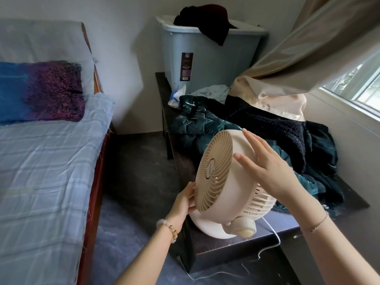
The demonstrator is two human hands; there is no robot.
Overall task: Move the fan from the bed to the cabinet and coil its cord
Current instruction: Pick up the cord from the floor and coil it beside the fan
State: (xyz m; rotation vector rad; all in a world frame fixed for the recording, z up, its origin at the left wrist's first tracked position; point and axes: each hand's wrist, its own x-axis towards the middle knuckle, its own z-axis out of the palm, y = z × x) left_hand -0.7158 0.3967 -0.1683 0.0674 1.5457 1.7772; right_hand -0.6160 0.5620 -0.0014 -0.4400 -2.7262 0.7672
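Observation:
A cream table fan (221,177) stands on its round base at the near end of a low dark cabinet (230,246), its grille facing left toward the bed (45,161). My left hand (184,201) grips the lower left rim of the fan's grille. My right hand (265,163) rests flat on the fan's upper back housing, fingers spread. The white cord (273,236) runs from behind the fan's base over the cabinet's front edge and trails loose on the floor.
Dark green and black clothes (267,132) are heaped on the cabinet right behind the fan. A blue-grey bin (209,58) with dark clothes stands at the far end. A beige curtain (308,48) hangs from the right, by the window (362,83). Grey floor separates bed and cabinet.

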